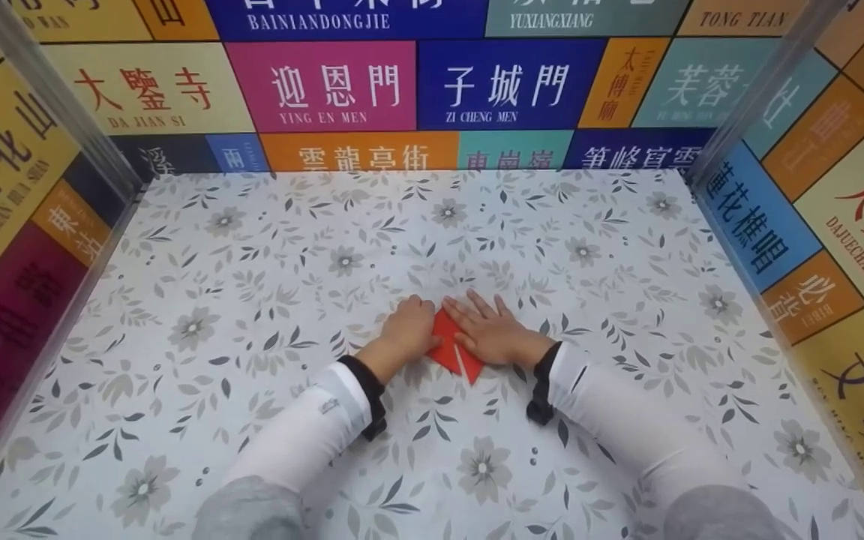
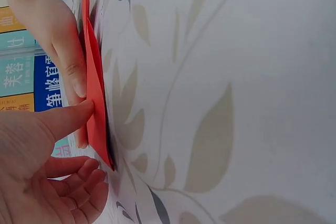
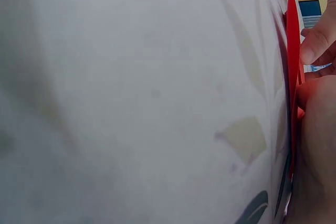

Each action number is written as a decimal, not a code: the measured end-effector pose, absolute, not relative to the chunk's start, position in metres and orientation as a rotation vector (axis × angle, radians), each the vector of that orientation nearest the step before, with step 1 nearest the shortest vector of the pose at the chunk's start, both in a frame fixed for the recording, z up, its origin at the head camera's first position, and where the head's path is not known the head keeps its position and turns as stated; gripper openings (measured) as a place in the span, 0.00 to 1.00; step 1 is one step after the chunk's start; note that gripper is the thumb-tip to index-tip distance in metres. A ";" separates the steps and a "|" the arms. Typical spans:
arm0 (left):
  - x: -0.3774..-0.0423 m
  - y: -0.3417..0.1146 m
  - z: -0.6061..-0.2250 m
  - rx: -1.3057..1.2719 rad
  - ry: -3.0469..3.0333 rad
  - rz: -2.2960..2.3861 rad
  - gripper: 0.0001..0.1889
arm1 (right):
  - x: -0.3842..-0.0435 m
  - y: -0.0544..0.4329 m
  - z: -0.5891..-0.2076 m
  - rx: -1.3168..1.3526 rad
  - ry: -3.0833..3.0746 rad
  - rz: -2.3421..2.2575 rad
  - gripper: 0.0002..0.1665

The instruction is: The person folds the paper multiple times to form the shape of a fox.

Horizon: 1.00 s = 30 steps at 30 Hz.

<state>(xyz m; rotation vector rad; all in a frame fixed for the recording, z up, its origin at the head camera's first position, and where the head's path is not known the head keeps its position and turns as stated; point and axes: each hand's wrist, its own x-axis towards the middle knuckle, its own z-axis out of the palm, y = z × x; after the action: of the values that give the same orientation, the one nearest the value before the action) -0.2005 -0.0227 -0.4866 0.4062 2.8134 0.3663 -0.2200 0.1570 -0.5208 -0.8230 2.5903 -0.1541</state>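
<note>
A small folded piece of red paper point(image 1: 445, 341) lies on the tabletop between both hands, with a narrow pale slit between two of its flaps near the front. The left hand point(image 1: 408, 328) is at its left side. In the left wrist view, the left thumb presses on the red paper point(image 2: 96, 103), while the other fingers bend loosely beside its edge. Laid over the paper's right part is the right hand point(image 1: 493, 331), its fingers extended and spread. In the right wrist view the red paper point(image 3: 293, 77) appears edge-on, partly hidden by the right hand point(image 3: 320, 129).
A white cloth point(image 1: 252, 300) with grey flowers and leaves covers the table. Colourful panels point(image 1: 321, 86) with printed characters stand along the back and both sides. Dark bands point(image 1: 363, 390) circle both wrists.
</note>
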 end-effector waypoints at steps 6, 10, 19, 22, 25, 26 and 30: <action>-0.200 -0.019 -0.485 0.391 2.792 0.395 0.25 | -0.218 0.156 -0.518 -0.800 2.642 -0.187 0.39; -0.203 -0.016 -0.487 0.357 2.783 0.410 0.22 | -0.213 0.155 -0.513 -0.790 2.790 -0.272 0.40; -0.204 -0.019 -0.489 0.302 2.763 0.535 0.19 | -0.207 0.140 -0.501 -0.638 2.944 -0.439 0.16; -0.204 -0.019 -0.490 0.298 2.757 0.571 0.17 | -0.208 0.138 -0.499 -0.533 2.911 -0.496 0.16; -0.204 -0.019 -0.490 0.301 2.763 0.580 0.17 | -0.210 0.138 -0.498 -0.475 2.867 -0.559 0.16; -0.204 -0.019 -0.490 0.299 2.765 0.584 0.17 | -0.211 0.138 -0.498 -0.466 2.855 -0.579 0.17; -0.205 -0.018 -0.488 0.279 2.777 0.595 0.17 | -0.216 0.140 -0.499 -0.438 2.813 -0.666 0.18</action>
<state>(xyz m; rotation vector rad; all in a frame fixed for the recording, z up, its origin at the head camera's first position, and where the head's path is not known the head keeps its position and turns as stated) -0.2050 -0.0176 -0.4885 0.2794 2.7767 0.5946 -0.2157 0.1396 -0.4988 -0.4382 2.8125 -0.6657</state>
